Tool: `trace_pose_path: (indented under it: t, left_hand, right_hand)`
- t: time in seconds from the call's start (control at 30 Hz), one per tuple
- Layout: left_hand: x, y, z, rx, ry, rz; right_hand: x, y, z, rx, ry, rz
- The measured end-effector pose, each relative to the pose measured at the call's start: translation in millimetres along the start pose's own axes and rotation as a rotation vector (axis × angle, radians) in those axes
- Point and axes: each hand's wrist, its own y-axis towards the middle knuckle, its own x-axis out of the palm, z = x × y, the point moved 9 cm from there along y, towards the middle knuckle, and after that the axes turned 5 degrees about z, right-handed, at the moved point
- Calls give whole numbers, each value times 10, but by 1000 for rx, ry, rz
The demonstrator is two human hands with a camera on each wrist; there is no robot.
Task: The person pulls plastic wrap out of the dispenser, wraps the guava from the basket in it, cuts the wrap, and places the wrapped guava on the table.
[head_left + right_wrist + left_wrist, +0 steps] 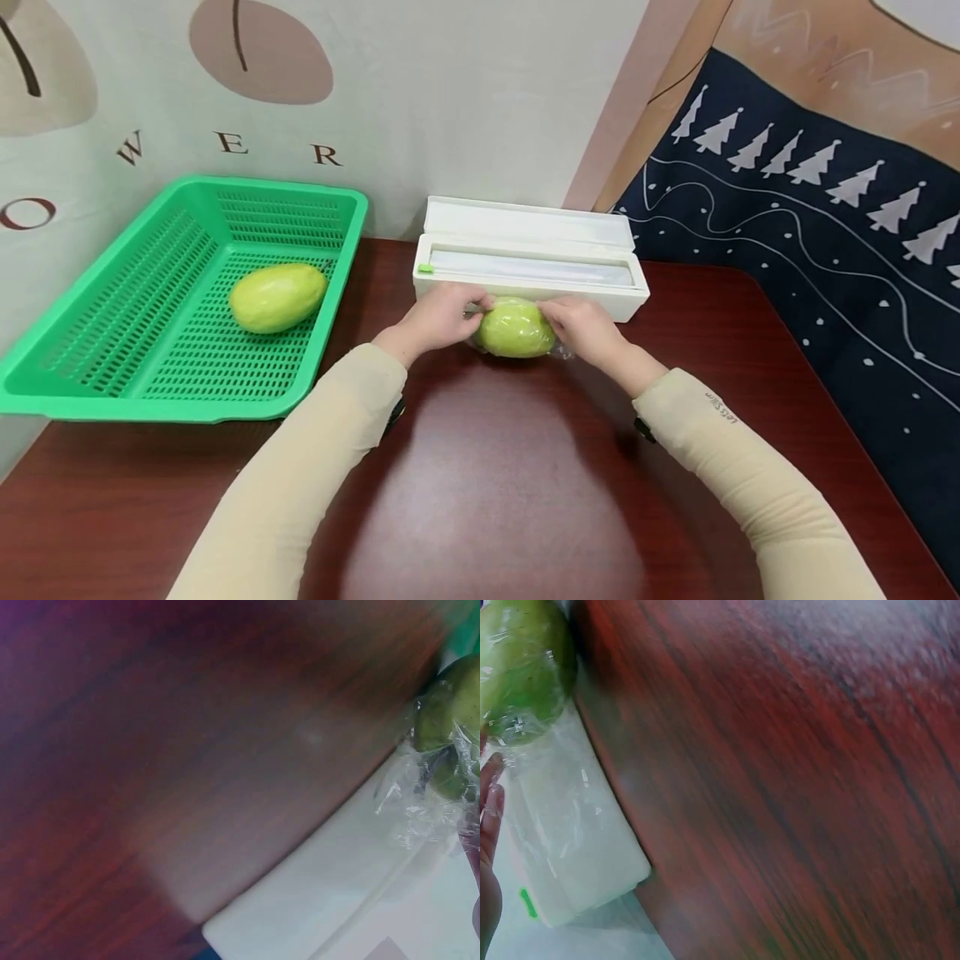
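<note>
A yellow-green papaya (516,328), covered in clear cling film, is between my two hands, in front of the white cling film box. My left hand (442,314) pinches the film at the fruit's left end, its thumb and fingertips close together. At the other end, my right hand (587,327) grips the film, and a loose crumpled edge hangs below it. Shiny folds of cling film (517,729) show around the fruit in the left wrist view. Bunched film (409,799) sticks out past the papaya's end in the right wrist view.
The white cling film box (528,292) stands at the back with its lid raised and a green slider (426,268) on its left. To the left, a green basket (341,275) holds another papaya (277,298). Printed cloths hang behind the dark red table (487,500).
</note>
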Motion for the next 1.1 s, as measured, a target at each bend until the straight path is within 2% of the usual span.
trace_pose_path:
  t: [0.23,0.37,0.53,0.63,0.77,0.83,0.93,1.03,1.1]
  left_hand:
    - [77,0,11,-25,-6,-71]
    - [135,13,32,-22,22,-102]
    - [159,33,10,-76,20,-108]
    - [178,44,-2,-95,26,-103]
    - [249,40,28,-73,80,-116]
    - [296,33,49,-61,119,-130]
    - [339,27,74,-53,163,-139]
    - [315,31,79,-61,153,-118]
    - [300,18,41,-84,134,-117]
  right_hand:
    - [-1,47,-39,-23,33,-178]
    - [40,-19,-2,51,38,-296]
    - [192,-189,57,128,45,-427]
    - [244,-253,64,112,13,-417]
    - [188,-254,63,106,-3,-305]
    - [158,-255,72,129,-2,-273]
    - [140,-269,82,163,-38,-284]
    - [77,-287,100,237,-58,-324]
    - [-22,-321,157,350,-42,-327]
